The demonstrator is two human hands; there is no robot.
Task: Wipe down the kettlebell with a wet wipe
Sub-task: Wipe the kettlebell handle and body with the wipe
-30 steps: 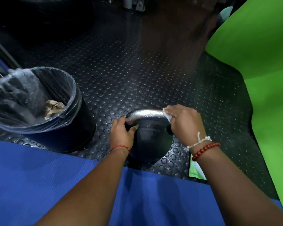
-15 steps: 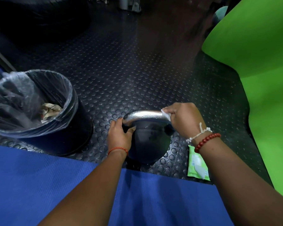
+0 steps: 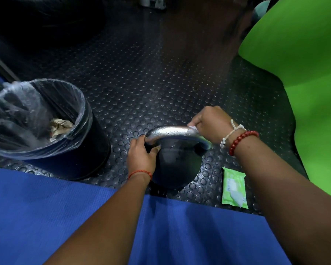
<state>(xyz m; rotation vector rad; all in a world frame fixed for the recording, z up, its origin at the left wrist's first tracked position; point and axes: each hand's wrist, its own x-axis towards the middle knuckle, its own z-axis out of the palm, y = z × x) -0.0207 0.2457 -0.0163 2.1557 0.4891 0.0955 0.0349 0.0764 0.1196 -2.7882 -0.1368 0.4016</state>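
Observation:
A dark kettlebell (image 3: 177,165) with a shiny silver handle (image 3: 172,131) stands on the studded black floor just beyond the blue mat. My left hand (image 3: 141,155) grips the left base of the handle, thumb against the bell's body. My right hand (image 3: 211,123) is curled over the right end of the handle and holds a white wet wipe (image 3: 192,128) against the metal; only a small corner of the wipe shows under the fingers.
A green pack of wet wipes (image 3: 234,185) lies on the floor right of the kettlebell. A black bin (image 3: 80,150) with a clear liner and crumpled paper stands at the left. A blue mat (image 3: 65,217) covers the foreground, a green mat (image 3: 304,73) the right side.
My right hand with the wipe has slid further right and over the far side of the handle. The left hand keeps its grip. The view has shifted, showing more of the wipes pack.

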